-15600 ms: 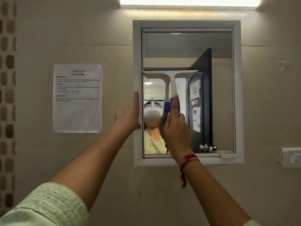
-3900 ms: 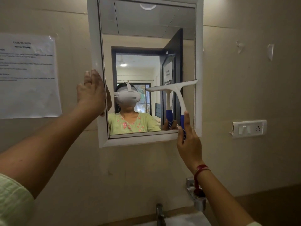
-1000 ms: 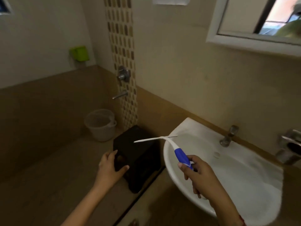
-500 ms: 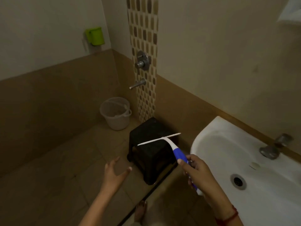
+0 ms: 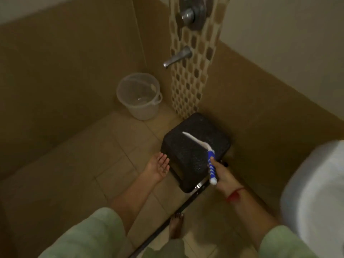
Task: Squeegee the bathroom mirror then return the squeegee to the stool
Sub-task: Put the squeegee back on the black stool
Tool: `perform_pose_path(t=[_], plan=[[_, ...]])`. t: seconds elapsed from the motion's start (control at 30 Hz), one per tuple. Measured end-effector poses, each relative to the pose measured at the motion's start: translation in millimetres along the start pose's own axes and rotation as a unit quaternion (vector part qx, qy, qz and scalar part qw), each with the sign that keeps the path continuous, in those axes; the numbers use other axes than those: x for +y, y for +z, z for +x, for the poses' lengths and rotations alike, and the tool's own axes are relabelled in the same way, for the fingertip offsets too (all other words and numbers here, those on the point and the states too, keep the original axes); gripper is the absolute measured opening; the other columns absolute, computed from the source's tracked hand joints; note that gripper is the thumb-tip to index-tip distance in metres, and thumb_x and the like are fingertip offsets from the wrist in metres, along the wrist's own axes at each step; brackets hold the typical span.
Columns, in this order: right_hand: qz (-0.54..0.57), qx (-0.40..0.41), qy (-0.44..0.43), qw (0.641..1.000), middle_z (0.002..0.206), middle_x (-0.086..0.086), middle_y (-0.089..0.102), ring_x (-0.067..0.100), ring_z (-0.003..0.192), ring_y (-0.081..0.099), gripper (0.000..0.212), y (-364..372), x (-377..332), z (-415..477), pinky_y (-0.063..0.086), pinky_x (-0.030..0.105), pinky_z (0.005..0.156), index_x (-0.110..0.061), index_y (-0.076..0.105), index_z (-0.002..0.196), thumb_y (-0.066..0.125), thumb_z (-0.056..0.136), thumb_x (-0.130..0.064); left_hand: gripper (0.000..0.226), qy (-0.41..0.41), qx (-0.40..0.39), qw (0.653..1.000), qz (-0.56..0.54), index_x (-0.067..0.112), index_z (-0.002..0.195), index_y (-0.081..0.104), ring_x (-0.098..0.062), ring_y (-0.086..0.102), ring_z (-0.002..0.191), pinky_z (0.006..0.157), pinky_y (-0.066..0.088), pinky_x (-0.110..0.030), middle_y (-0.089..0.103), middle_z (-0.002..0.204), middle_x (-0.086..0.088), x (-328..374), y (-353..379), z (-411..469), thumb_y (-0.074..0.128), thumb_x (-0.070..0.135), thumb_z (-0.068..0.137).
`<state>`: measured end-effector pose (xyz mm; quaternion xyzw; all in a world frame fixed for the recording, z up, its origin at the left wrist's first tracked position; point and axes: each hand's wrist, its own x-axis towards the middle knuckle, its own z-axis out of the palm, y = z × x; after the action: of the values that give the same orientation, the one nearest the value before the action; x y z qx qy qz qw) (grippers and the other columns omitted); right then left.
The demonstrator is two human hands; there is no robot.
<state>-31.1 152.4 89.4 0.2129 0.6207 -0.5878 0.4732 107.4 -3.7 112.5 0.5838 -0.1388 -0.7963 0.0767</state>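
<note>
Careful: your right hand [image 5: 221,175] pinches the blue-and-white plastic squeegee [image 5: 203,152] over the black speckled stool [image 5: 188,155]; your left hand [image 5: 158,165] is spread beside it. Drop it crooked and it may slide off.

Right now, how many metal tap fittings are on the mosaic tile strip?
2: a round metal valve knob at the strip's top, partly cut off by the frame, and a metal spout below it. More may lie above, out of view.

Readable text: none.
Labels, brands: none legible on the blue-and-white plastic squeegee [image 5: 205,154].
Numbers, signs: none on the black speckled plastic stool [image 5: 193,151].
</note>
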Motion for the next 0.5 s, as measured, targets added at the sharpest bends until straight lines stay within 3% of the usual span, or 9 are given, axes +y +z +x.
perform_pose_path(t=[0.07, 0.13, 0.37, 0.5], plan=[[0.006, -0.01, 0.003, 1.0, 0.081, 0.012, 0.068, 0.022, 0.076, 0.063, 0.029, 9.5, 1.1, 40.2, 0.053, 0.033, 0.077, -0.001, 0.059, 0.105, 0.051, 0.093, -0.026, 0.042, -0.002, 0.003, 0.999, 0.034, 0.015, 0.137, 0.043, -0.014, 0.039, 0.134, 0.102, 0.033, -0.027, 0.042, 0.145, 0.001, 7.9, 5.7, 27.2, 0.038, 0.028, 0.098], [-0.012, -0.013, -0.002, 1.0, 0.098, 0.013, 0.063, 0.024, 0.088, 0.06, 0.033, 16.6, 2.2, 74.8, 0.048, 0.039, 0.086, -0.005, 0.055, 0.117, 0.05, 0.093, -0.027, 0.041, -0.002, 0.012, 0.998, 0.059, 0.014, 0.136, 0.045, -0.014, 0.041, 0.132, 0.098, 0.033, -0.026, 0.045, 0.143, 0.001, 15.5, 10.6, 52.2, 0.039, 0.026, 0.097], [-0.048, 0.002, -0.007, 0.999, 0.08, 0.005, 0.055, 0.014, 0.07, 0.052, 0.03, 33.4, 11.2, 144.1, 0.045, 0.028, 0.065, -0.003, 0.052, 0.12, 0.047, 0.093, -0.015, 0.036, -0.01, 0.027, 0.992, 0.12, 0.013, 0.131, 0.049, -0.018, 0.046, 0.127, 0.102, 0.033, -0.029, 0.05, 0.138, -0.003, 19.3, 21.5, 108.0, 0.041, 0.024, 0.097], [-0.062, 0.002, -0.013, 0.998, 0.097, 0.012, 0.059, 0.024, 0.087, 0.057, 0.028, 32.7, 21.5, 165.1, 0.048, 0.035, 0.074, -0.001, 0.051, 0.12, 0.047, 0.094, -0.012, 0.035, -0.025, 0.035, 0.991, 0.13, 0.013, 0.129, 0.05, -0.018, 0.048, 0.126, 0.1, 0.034, -0.029, 0.052, 0.136, -0.003, 10.3, 22.7, 129.0, 0.045, 0.023, 0.096]])
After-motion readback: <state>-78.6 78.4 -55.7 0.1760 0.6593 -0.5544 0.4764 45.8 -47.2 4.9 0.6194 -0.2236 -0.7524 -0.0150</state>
